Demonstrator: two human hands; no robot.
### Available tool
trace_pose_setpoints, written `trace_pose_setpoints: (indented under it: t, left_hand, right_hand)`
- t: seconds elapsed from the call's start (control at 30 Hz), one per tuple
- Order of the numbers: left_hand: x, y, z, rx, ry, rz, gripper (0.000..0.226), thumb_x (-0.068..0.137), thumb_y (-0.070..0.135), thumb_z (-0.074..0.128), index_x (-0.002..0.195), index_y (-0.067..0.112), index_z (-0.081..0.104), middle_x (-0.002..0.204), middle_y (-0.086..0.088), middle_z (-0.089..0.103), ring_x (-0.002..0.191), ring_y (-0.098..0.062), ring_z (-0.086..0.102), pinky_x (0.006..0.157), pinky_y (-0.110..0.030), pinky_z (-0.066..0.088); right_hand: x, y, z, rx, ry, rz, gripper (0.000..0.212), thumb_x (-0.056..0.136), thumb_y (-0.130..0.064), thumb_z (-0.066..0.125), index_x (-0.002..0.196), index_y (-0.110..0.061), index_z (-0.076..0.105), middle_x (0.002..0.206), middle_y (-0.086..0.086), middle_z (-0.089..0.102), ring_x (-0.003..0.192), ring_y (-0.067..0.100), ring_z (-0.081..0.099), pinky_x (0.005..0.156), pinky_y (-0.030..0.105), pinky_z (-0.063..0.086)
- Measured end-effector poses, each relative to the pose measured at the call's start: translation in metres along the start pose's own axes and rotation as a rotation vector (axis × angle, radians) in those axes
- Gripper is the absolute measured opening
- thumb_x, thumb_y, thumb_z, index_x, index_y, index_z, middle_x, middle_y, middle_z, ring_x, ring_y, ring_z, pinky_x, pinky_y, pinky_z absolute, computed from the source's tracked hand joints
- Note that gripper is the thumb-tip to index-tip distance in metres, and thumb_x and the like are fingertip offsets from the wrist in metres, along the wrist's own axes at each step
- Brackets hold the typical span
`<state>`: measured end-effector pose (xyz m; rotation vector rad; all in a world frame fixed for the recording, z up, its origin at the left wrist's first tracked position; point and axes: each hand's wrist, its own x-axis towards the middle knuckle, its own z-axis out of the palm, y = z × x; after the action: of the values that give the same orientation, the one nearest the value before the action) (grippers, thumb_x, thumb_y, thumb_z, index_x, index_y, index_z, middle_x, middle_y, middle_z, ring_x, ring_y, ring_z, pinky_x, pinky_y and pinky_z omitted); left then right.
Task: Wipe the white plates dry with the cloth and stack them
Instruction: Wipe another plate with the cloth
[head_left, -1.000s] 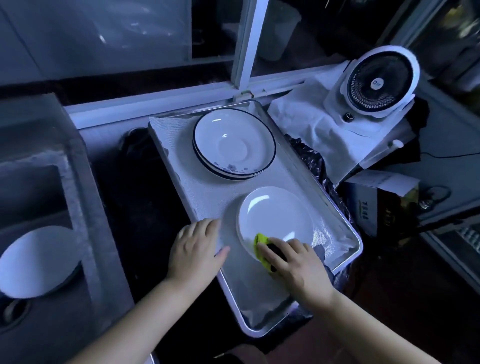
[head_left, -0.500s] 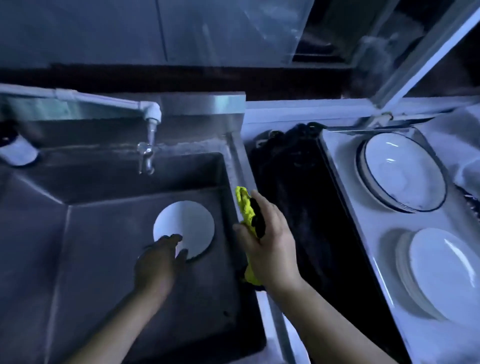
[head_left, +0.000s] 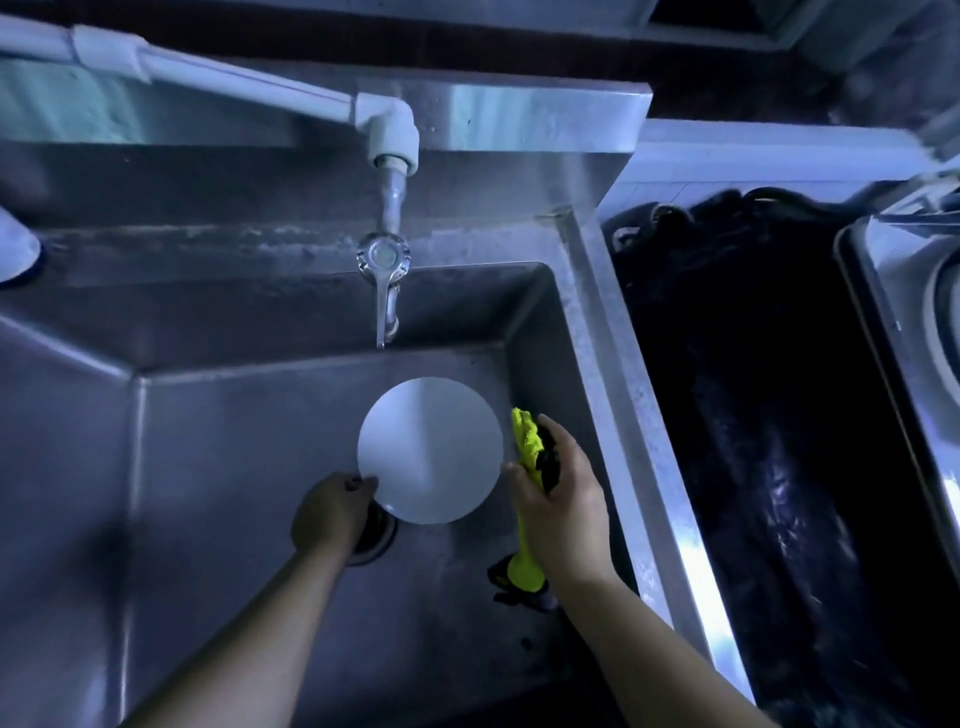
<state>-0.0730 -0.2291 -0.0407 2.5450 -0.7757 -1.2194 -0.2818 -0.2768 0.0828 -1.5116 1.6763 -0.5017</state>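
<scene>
White plate (head_left: 430, 450) over the steel sink (head_left: 234, 467) has its lower-left rim pinched by the left grip (head_left: 332, 512); the right grip (head_left: 566, 509), just beside its right edge, clutches the yellow-green cloth (head_left: 525, 441).

Plates (head_left: 949, 332), tray (head_left: 862, 270) partly beyond right edge

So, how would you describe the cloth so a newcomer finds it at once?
Start at the steel sink, under the tap. Right of the white plate, the right hand grips the cloth. It is the only bright yellow-green thing there.
</scene>
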Motion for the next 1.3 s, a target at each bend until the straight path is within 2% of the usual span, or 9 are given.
trace_pose_setpoints:
  t: [0.13,0.33,0.53,0.63,0.7,0.8,1.0,1.2,1.3]
  left_hand:
    - [0.009,-0.002,0.013,0.017,0.025,0.004,0.032,0.095,0.035,0.054,0.096,0.007,0.071,0.101,-0.016,0.069,0.092,-0.031,0.064,0.065,-0.029,0.039]
    - [0.01,0.001,0.017,-0.026,0.056,-0.017,0.031,0.095,0.029,0.052,0.085,0.005,0.069,0.09,-0.017,0.068,0.075,-0.027,0.055,0.062,-0.03,0.037]
    - [-0.003,0.017,0.018,-0.586,0.001,-0.208,0.027,0.082,0.029,0.05,0.07,0.006,0.057,0.07,-0.013,0.057,0.072,-0.029,0.053,0.068,-0.039,0.041]
    - [0.0,0.031,0.02,-0.808,-0.049,-0.298,0.031,0.086,0.033,0.052,0.094,0.006,0.063,0.079,-0.013,0.06,0.068,-0.026,0.053,0.062,-0.03,0.04]
    - [0.003,0.038,0.021,-0.812,-0.058,-0.248,0.037,0.096,0.034,0.049,0.118,0.006,0.06,0.098,-0.011,0.061,0.077,-0.026,0.058,0.056,-0.026,0.041]
    - [0.004,0.04,0.024,-0.839,-0.078,-0.237,0.043,0.099,0.034,0.046,0.131,0.007,0.055,0.104,-0.008,0.059,0.089,-0.027,0.059,0.059,-0.027,0.044]
    - [-0.016,0.026,0.009,-0.874,0.004,-0.056,0.025,0.096,0.037,0.05,0.103,0.02,0.067,0.099,0.003,0.071,0.089,-0.018,0.065,0.073,-0.029,0.049]
    - [-0.072,0.014,-0.043,-0.854,0.083,0.154,0.024,0.094,0.038,0.054,0.081,0.022,0.066,0.079,0.009,0.071,0.074,-0.01,0.065,0.063,-0.025,0.048]
    - [-0.116,0.018,-0.074,-0.816,0.121,0.277,0.023,0.097,0.036,0.052,0.082,0.027,0.067,0.084,0.015,0.073,0.074,0.002,0.067,0.061,-0.017,0.049]
  right_hand:
    - [0.001,0.01,0.003,-0.01,-0.001,0.06,0.057,0.088,-0.037,0.065,0.139,-0.037,0.041,0.133,-0.016,0.051,0.121,0.003,0.047,0.101,0.033,0.044]
    - [-0.001,0.011,0.003,-0.014,-0.013,0.102,0.057,0.088,-0.036,0.066,0.14,-0.035,0.041,0.133,-0.014,0.052,0.122,0.005,0.047,0.102,0.037,0.044]
    - [-0.006,0.01,0.003,-0.035,-0.016,0.098,0.056,0.088,-0.035,0.066,0.139,-0.035,0.042,0.126,-0.019,0.05,0.119,0.002,0.045,0.099,0.028,0.042]
    - [-0.009,0.012,0.001,-0.024,-0.015,0.108,0.057,0.087,-0.035,0.067,0.139,-0.035,0.042,0.128,-0.018,0.05,0.121,0.004,0.046,0.101,0.031,0.043]
    - [-0.012,0.013,-0.001,-0.027,-0.01,0.107,0.058,0.087,-0.036,0.066,0.14,-0.035,0.041,0.131,-0.017,0.049,0.123,0.004,0.045,0.102,0.032,0.042]
    - [-0.017,0.016,-0.004,-0.035,-0.002,0.092,0.058,0.087,-0.038,0.066,0.139,-0.036,0.041,0.131,-0.018,0.049,0.122,0.003,0.045,0.102,0.032,0.043]
    - [-0.024,0.021,-0.01,-0.002,0.008,0.061,0.056,0.086,-0.038,0.066,0.137,-0.036,0.044,0.129,-0.016,0.054,0.118,0.005,0.05,0.097,0.033,0.047]
    - [-0.027,0.01,-0.026,0.056,0.032,0.07,0.05,0.086,-0.037,0.067,0.133,-0.035,0.048,0.102,-0.026,0.056,0.096,0.001,0.056,0.07,0.011,0.041]
    - [-0.029,-0.003,-0.04,0.093,0.034,0.044,0.048,0.086,-0.037,0.067,0.131,-0.029,0.051,0.106,-0.013,0.062,0.099,0.011,0.059,0.076,0.023,0.045]
